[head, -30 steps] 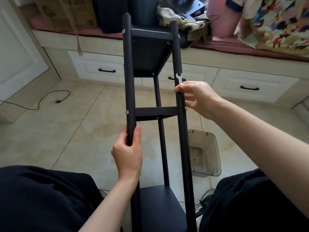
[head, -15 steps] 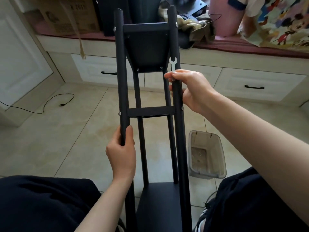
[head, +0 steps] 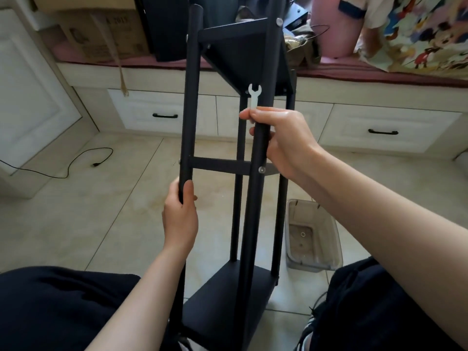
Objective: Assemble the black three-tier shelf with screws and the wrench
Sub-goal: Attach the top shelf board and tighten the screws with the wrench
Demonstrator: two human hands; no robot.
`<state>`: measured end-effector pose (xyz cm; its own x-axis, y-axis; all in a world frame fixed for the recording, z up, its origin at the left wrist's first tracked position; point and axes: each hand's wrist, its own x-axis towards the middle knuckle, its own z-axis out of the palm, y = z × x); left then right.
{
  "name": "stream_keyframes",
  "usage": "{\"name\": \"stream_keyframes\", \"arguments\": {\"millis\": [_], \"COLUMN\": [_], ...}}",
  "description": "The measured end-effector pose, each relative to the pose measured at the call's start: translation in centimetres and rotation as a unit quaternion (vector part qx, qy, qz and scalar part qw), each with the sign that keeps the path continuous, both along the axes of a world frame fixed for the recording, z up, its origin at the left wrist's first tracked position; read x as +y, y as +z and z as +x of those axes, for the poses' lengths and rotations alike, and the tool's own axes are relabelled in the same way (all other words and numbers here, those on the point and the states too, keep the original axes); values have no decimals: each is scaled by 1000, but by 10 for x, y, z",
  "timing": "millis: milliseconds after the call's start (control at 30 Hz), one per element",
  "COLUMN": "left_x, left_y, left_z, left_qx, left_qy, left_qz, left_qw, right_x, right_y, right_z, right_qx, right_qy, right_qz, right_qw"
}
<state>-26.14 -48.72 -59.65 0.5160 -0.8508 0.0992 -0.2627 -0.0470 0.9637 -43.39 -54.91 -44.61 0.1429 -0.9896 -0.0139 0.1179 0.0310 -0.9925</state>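
While my left hand (head: 180, 219) grips one post to steady the black shelf frame (head: 255, 198) between my knees, right hand (head: 283, 140) curls around another, fingertips pinching the small white wrench (head: 254, 96).

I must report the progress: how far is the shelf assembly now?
Done: the shelf frame holds together, with screw heads at several joints. In hand: the left hand grips one post; the right hand grips another, pinching the wrench. Left: probably final tightening; loose parts remain in the clear bin.
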Motion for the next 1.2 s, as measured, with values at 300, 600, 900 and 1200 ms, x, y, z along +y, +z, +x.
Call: {"name": "stream_keyframes", "arguments": {"millis": [300, 600, 900, 1200], "left_x": [23, 69, 58, 44], "left_y": [6, 30, 9, 0], "left_z": [-3, -94, -84, -67], "left_qx": [-193, -39, -55, -68], "left_qy": [56, -58, -67, -65], "left_qz": [-13, -45, -59, -121], "left_qw": [980, 997, 994, 988], "right_x": [9, 15, 13, 3], "right_y": [1, -1, 3, 4], "right_z": [8, 21, 22, 24], "right_qx": [48, 81, 138, 170], "right_qy": [41, 2, -3, -4], "right_qz": [-51, -90, -115, -135], "right_qw": [997, 993, 984, 976]}}
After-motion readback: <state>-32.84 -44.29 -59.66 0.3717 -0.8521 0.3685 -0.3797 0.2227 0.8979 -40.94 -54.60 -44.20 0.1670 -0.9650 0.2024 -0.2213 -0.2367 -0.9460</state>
